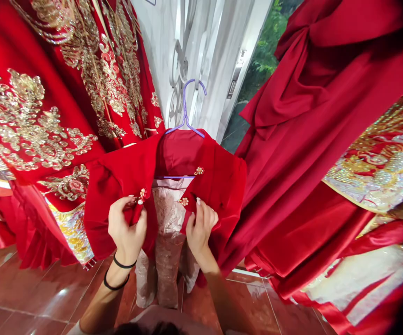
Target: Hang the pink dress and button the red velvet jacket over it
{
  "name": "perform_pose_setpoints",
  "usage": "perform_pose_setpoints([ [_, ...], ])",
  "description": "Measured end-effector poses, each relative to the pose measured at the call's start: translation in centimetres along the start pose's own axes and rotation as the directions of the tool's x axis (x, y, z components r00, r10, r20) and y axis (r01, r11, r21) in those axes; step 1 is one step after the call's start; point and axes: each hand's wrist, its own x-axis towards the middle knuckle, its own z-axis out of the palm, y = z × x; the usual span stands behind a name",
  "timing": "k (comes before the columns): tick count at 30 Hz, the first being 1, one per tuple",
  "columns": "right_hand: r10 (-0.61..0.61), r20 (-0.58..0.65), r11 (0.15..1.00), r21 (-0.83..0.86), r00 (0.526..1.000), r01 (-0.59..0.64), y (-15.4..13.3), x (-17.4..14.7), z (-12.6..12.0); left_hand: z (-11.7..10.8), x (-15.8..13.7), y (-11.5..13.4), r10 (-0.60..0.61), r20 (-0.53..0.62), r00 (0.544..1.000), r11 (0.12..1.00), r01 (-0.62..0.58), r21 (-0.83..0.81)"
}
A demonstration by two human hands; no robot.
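Observation:
A short red velvet jacket [121,172] hangs in front of me on a purple hanger [185,109], its front parted. My left hand [128,228] pinches the jacket's left front edge, close to a flower-shaped pearl button [142,195]. On the other side, my right hand [201,228] grips the right front edge just below a second gold flower button [184,201]. Higher on that edge sits another gold flower button [199,170]. Between the two front panels a pale pink patterned garment [166,209] shows, hanging down below the jacket.
Red gowns with gold beadwork [30,121] hang at the left. To the right hang a plain dark red gown [292,116] and a beaded garment [386,163]. Behind stands a white metal door [218,60], with a hook holding the hanger. The floor is red tile [48,298].

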Motion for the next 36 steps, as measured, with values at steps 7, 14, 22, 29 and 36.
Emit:
perform_pose_setpoints([
  [7,0.178,-0.054,0.955,0.252,0.983,-0.159,1.8,1.3,-2.7,-0.8,0.0,-0.9,-0.186,0.069,0.980,0.966,0.195,-0.168],
  [14,0.248,-0.020,0.927,0.297,0.969,-0.231,2.5,1.6,-4.0,-1.3,0.4,-0.7,-0.087,0.007,0.996,0.967,0.087,-0.241],
  [22,0.504,0.130,0.731,0.463,0.854,-0.502,-0.2,2.5,-4.8,5.2,2.9,6.0,0.093,0.398,0.913,0.870,0.120,-0.477],
  [29,0.569,0.279,0.532,0.592,0.773,-0.605,-2.9,2.3,-6.1,12.1,2.9,6.5,0.073,0.612,0.788,0.827,0.295,-0.479],
  [36,0.589,0.197,0.582,0.570,0.784,-0.580,-1.9,2.8,-6.0,4.4,5.4,4.3,0.195,0.500,0.844,0.878,0.078,-0.473],
])
